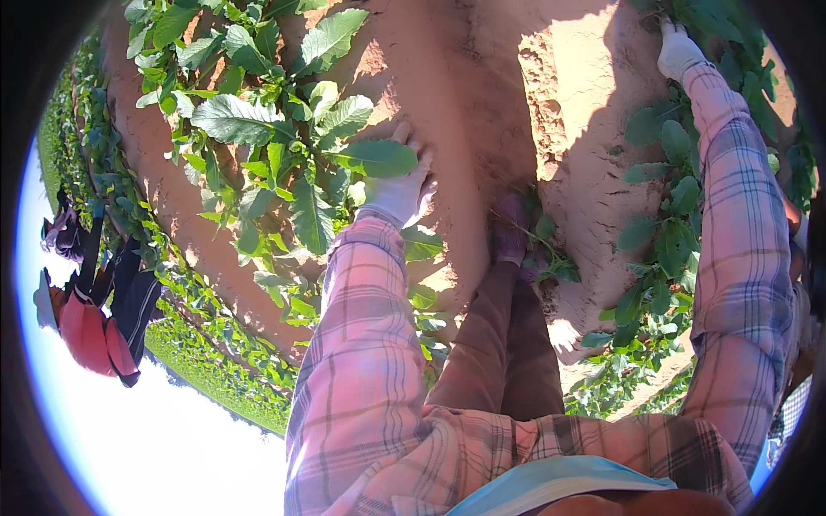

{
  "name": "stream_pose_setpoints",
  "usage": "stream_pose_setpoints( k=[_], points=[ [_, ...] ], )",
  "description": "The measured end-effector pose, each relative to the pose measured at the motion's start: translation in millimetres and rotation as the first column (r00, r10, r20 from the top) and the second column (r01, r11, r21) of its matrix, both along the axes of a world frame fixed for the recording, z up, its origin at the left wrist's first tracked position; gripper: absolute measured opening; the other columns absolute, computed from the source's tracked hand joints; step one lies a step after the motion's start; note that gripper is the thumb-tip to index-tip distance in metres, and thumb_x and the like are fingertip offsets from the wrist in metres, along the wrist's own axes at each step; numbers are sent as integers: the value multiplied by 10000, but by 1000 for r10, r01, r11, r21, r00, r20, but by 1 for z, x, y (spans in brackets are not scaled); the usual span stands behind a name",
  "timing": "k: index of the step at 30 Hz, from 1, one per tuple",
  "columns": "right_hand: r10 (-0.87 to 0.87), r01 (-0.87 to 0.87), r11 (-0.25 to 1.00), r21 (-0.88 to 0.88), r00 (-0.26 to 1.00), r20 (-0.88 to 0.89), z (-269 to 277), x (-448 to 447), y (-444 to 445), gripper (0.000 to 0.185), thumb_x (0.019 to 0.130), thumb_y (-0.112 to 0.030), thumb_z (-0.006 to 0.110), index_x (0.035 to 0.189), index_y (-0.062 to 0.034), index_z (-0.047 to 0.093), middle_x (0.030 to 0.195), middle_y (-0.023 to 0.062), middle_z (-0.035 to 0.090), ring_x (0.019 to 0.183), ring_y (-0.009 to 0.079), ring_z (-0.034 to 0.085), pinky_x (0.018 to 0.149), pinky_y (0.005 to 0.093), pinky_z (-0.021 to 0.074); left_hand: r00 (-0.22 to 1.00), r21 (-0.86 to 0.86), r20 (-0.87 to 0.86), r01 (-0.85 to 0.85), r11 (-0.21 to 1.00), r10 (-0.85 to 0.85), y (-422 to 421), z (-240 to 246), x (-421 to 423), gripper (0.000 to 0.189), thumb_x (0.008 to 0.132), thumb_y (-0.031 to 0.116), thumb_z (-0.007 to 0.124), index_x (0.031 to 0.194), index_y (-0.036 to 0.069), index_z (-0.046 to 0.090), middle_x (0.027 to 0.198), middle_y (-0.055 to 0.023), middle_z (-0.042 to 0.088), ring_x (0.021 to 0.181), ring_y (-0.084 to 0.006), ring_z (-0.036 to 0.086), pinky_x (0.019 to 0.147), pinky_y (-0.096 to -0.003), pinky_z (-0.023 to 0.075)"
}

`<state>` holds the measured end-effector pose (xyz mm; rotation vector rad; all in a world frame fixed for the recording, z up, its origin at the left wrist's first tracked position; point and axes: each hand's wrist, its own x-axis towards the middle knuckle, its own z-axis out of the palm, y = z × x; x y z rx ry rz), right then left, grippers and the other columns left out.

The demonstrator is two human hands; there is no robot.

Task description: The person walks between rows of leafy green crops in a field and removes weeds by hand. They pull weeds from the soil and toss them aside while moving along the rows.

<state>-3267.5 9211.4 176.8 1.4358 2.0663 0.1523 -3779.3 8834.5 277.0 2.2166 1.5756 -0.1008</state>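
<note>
My left hand (399, 190), in a whitish glove, reaches in at the edge of a leafy green crop plant (303, 142) with broad, toothed leaves. One leaf (377, 158) lies across the back of this hand, and its fingers stretch out apart over the brown soil. Far off at the upper right, my right hand (681, 53), also gloved, is beside the leaves of the right-hand plant row (674, 138). Its fingertips run in towards the foliage, so whether they grip anything is hidden. Between the rows, an uprooted-looking leafy stem (548, 248) lies across my purple shoes (510, 226).
A bare soil furrow (461, 129) runs between the two plant rows, partly in shadow. At the left, a person in a red top (90, 335) bends over another row. Part of another person (799, 232) shows at the right rim. More crop rows (213, 361) stretch away.
</note>
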Motion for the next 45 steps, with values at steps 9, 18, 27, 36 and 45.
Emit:
stream_pose_setpoints(
  k=[9, 18, 27, 36, 45],
  points=[
    [-430, 433, 901, 32, 877, 217, 25, -76, -33, 891, 958, -425, 573, 1661, -204, 74, 1725, 126, 71, 1580, 372, 106, 1240, 578, 188, 1000, -135, -14, 22, 991, -24, 18, 0, 1, 552, 824, 304, 697, 1331, 97, 625, 1403, -162, 545, 1400, -414, 406, 1090, -573, 385],
    [-442, 452, 892, -21, 880, 175, 25, -81, -17, 717, 1030, -374, 421, 1660, -250, 103, 1731, 106, 74, 1578, 369, 118, 1215, 618, 193, 999, -273, -36, -41, 961, 32, 33, 10, 12, 482, 840, 298, 699, 1278, 100, 655, 1416, -180, 505, 1389, -460, 407, 1061, -602, 400],
    [-490, 588, 798, -129, 759, 429, 64, -110, -3, 834, 1001, -432, 507, 1670, -264, 39, 1741, 99, 4, 1588, 347, 63, 1190, 621, 212, 874, 145, -216, -412, 899, 435, 311, -16, -26, 729, 921, 470, 620, 1517, 85, 453, 1648, -208, 294, 1530, -395, 260, 1198, -524, 312],
    [-478, 620, 754, -216, 744, 468, 43, -124, 21, 751, 1026, -370, 385, 1674, -201, 47, 1738, 144, -27, 1582, 392, 73, 1204, 591, 157, 558, -304, -16, -793, 528, 830, 447, -48, -138, 1562, 634, 668, 882, 1615, 123, -204, 1675, -281, 119, 1553, -414, 176, 1264, -477, 193],
    [-387, 604, 748, -275, 733, 559, 55, -133, 40, 700, 1045, -303, 313, 1671, -156, 37, 1733, 159, 58, 1577, 403, 118, 1211, 609, 123, 606, -414, -300, -778, 472, 736, 477, -60, -159, 1448, 665, 728, 825, 1595, -78, 62, 1621, -265, 329, 1497, -353, 359, 1231, -401, 282]
  ],
)
